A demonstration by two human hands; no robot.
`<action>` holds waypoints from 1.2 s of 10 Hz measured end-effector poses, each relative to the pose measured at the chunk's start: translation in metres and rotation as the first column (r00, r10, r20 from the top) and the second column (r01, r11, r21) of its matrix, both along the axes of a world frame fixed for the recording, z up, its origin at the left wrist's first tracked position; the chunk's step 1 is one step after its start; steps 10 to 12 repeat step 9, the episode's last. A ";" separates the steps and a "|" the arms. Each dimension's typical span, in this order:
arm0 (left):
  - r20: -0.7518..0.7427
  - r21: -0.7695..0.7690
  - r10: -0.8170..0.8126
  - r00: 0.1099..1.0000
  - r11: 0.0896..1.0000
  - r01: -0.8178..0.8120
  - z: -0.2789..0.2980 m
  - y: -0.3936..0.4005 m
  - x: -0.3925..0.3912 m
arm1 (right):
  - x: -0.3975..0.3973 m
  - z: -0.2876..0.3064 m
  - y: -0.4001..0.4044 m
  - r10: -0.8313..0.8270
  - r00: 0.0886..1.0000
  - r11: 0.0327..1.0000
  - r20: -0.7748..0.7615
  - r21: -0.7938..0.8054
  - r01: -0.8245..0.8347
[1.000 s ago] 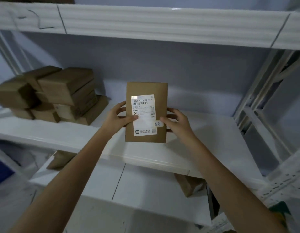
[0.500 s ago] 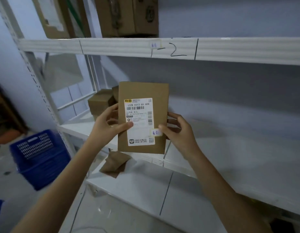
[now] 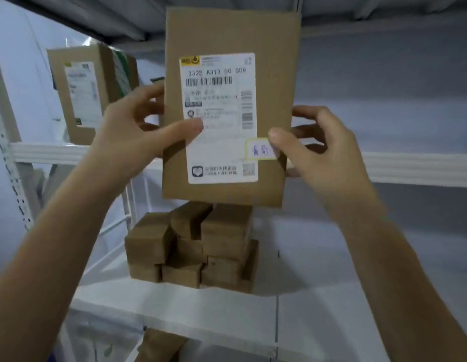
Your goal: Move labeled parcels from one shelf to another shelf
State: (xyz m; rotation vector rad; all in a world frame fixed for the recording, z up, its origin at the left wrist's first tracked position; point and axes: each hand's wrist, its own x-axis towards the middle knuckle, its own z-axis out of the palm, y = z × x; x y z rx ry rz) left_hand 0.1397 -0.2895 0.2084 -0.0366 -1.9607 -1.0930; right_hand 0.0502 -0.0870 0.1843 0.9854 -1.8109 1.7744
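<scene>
I hold a flat brown parcel upright in front of the shelving, its white shipping label facing me. My left hand grips its left edge, thumb across the label. My right hand grips the right edge, thumb on a small yellow-rimmed sticker. The parcel is raised in front of the upper shelf, whose white front rail runs behind it. Below it, a stack of several small brown boxes sits on the middle shelf.
A large labelled carton stands on the upper shelf at left. A white perforated upright runs down the left side. Another brown parcel lies on a lower level. The shelf's grey back wall is behind.
The parcel has risen from middle-shelf height to the upper shelf level and fills more of the view. The view has swung left and up; both hands keep their grip.
</scene>
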 end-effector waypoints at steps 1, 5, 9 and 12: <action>-0.080 -0.079 0.005 0.997 0.997 -0.012 0.045 -0.010 -0.031 | -0.027 0.045 -0.012 -0.044 0.995 0.999 -0.087 -0.012 0.043; -0.037 -0.071 -0.164 0.986 0.984 0.161 0.049 -0.053 -0.168 | -0.132 0.056 -0.044 -0.121 0.987 0.993 0.102 0.022 0.119; 0.020 -0.023 -0.277 0.961 0.960 0.278 0.033 -0.062 -0.172 | -0.107 0.043 -0.066 -0.377 0.913 0.926 0.156 0.046 0.375; 0.020 -0.023 -0.277 0.961 0.960 0.278 0.033 -0.062 -0.172 | -0.107 0.043 -0.066 -0.377 0.913 0.926 0.156 0.046 0.375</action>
